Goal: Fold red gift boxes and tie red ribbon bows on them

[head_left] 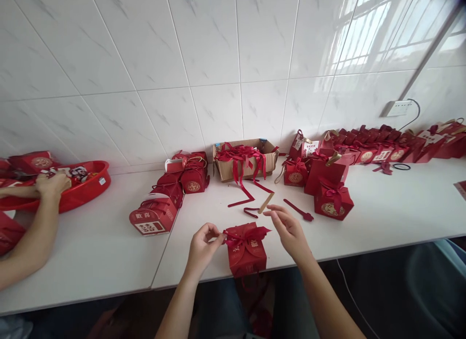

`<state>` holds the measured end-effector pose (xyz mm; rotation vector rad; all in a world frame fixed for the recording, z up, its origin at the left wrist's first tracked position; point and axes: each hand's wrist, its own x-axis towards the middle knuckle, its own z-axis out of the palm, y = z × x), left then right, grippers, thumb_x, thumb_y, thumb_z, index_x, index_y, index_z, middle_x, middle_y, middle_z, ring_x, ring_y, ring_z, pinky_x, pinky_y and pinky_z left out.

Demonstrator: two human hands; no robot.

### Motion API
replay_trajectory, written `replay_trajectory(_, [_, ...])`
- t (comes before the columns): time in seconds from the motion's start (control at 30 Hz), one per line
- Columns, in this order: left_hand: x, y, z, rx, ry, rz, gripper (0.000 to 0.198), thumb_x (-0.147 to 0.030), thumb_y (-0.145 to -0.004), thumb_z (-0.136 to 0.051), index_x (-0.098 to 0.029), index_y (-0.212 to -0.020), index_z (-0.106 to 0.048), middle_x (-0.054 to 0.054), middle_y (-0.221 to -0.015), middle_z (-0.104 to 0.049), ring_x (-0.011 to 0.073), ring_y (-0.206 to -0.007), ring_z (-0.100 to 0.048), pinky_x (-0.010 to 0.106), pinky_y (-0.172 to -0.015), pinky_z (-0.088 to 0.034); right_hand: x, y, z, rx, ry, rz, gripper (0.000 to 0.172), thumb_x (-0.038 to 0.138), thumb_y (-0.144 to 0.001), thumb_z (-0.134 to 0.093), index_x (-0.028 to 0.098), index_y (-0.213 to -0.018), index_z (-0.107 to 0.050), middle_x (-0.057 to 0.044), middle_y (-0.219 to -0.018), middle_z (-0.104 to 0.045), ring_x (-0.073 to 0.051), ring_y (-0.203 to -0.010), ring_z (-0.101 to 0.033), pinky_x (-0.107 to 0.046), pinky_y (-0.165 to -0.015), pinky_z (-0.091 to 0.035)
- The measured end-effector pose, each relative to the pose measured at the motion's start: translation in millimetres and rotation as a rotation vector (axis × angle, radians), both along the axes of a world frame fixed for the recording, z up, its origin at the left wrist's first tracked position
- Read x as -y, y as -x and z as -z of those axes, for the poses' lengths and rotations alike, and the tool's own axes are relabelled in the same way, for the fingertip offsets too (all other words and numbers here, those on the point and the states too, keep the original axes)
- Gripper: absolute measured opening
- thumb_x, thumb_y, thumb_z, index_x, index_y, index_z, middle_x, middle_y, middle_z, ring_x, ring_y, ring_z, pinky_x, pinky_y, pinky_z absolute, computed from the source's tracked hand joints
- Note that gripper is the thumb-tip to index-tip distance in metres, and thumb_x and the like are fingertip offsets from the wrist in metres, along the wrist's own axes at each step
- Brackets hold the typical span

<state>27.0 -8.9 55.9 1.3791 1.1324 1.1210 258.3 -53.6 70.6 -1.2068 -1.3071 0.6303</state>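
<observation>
We see our left hand (202, 244) pinching the ribbon bow (243, 236) atop the red gift box (246, 250) at the table's (382, 217) near edge, our right hand (289, 228) just beside, fingers loosely curled, holding nothing.

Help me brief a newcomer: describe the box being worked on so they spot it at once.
Follow the near edge of the white table to the person's left hand and right hand. Between them stands a small red box, the left hand pinching its ribbon bow. The other red boxes sit farther back toward the wall; this one stands alone at the front.
</observation>
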Motion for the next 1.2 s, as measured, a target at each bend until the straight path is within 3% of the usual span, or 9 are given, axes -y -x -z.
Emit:
replay_trajectory(0.1, [0,-5,0.2,-0.049,0.059,-0.004,0.022,-0.031,-0.066,-0.07,-0.016,-0.063,-0.055,-0.002,-0.064,-0.052,0.0119,-0.064,-0.052,0.021,-0.055,-0.047,2,-2,-8.8,0.113,0.008,-0.044,0.025,0.04,-0.089,-0.051,0.024,-0.091,-0.07,-0.007,-0.115,-0.058,-0.023,-0.11,-0.055,-0.039,-0.095,-0.042])
replay_trajectory(0.23, [-2,-13,-7.6,-0.076,0.124,0.032,0.022,-0.035,-0.069,-0.065,-0.014,-0.073,-0.066,0.004,-0.071,-0.061,0.0129,-0.065,-0.051,0.019,-0.049,-0.04,1,15,-12.9,0.369,0.055,-0.159,0.016,0.035,-0.081,-0.064,0.027,-0.093,-0.071,-0.008,-0.123,-0.055,-0.027,-0.118,-0.048,-0.047,-0.099,-0.037])
replay_trajectory(0.4, [4,-15,-12.8,-0.046,0.169,0.089,0.031,-0.033,-0.07,-0.06,-0.016,-0.094,-0.068,0.002,-0.073,-0.058,0.012,-0.063,-0.05,0.019,-0.048,-0.039,-4,34,-7.3,0.545,0.062,-0.118,0.008,0.026,-0.079,-0.065,0.026,-0.083,-0.073,-0.009,-0.124,-0.056,-0.029,-0.122,-0.043,-0.051,-0.098,-0.035])
replay_trajectory(0.47, [7,-14,-9.0,-0.028,0.151,0.036,0.031,-0.034,-0.07,-0.059,-0.018,-0.096,-0.064,-0.001,-0.07,-0.054,0.0115,-0.06,-0.049,0.019,-0.046,-0.039,-4,35,-5.3,0.555,0.049,-0.114,0.008,0.026,-0.08,-0.065,0.026,-0.082,-0.073,-0.008,-0.124,-0.056,-0.029,-0.121,-0.043,-0.05,-0.097,-0.035])
replay_trajectory(0.53, [8,-14,-3.1,-0.035,0.118,-0.013,0.021,-0.038,-0.072,-0.059,-0.018,-0.079,-0.061,-0.003,-0.064,-0.05,0.0108,-0.057,-0.047,0.018,-0.044,-0.036,-2,35,-4.0,0.566,0.027,-0.147,0.01,0.028,-0.08,-0.064,0.028,-0.086,-0.073,-0.006,-0.125,-0.055,-0.028,-0.122,-0.043,-0.05,-0.097,-0.035])
replay_trajectory(0.67, [5,-16,2.5,-0.064,0.088,-0.001,0.033,-0.042,-0.075,-0.057,-0.016,-0.055,-0.05,-0.004,-0.052,-0.042,0.0086,-0.049,-0.039,0.018,-0.044,-0.032,0,35,-2.4,0.577,-0.004,-0.169,0.012,0.024,-0.079,-0.064,0.029,-0.086,-0.072,-0.005,-0.125,-0.055,-0.027,-0.122,-0.043,-0.049,-0.097,-0.034])
replay_trajectory(0.83, [10,-19,-6.9,-0.09,0.025,0.106,0.029,-0.043,-0.078,-0.055,-0.017,-0.065,-0.053,-0.003,-0.059,-0.045,0.0107,-0.055,-0.042,0.02,-0.046,-0.035,-1,39,0.3,0.515,-0.004,-0.139,0.009,0.021,-0.078,-0.063,0.025,-0.082,-0.07,-0.008,-0.119,-0.058,-0.027,-0.118,-0.046,-0.048,-0.096,-0.036])
replay_trajectory(1.0, [16,-17,-3.9,-0.262,-0.123,0.073,0.022,-0.036,-0.074,-0.064,-0.018,-0.071,-0.052,-0.001,-0.071,-0.054,0.0127,-0.067,-0.05,0.02,-0.055,-0.039,-2,40,3.1,0.464,0.0,-0.148,0.007,0.021,-0.079,-0.062,0.023,-0.081,-0.069,-0.009,-0.117,-0.058,-0.026,-0.116,-0.047,-0.046,-0.096,-0.039])
replay_trajectory(1.2, [15,-15,8.5,-0.066,-0.002,0.031,0.017,-0.031,-0.076,-0.06,-0.02,-0.078,-0.047,-0.006,-0.064,-0.047,0.0094,-0.054,-0.045,0.019,-0.049,-0.037,-3,40,8.0,0.425,-0.025,-0.148,0.008,0.017,-0.077,-0.061,0.022,-0.079,-0.067,-0.009,-0.116,-0.057,-0.025,-0.115,-0.049,-0.042,-0.095,-0.042])
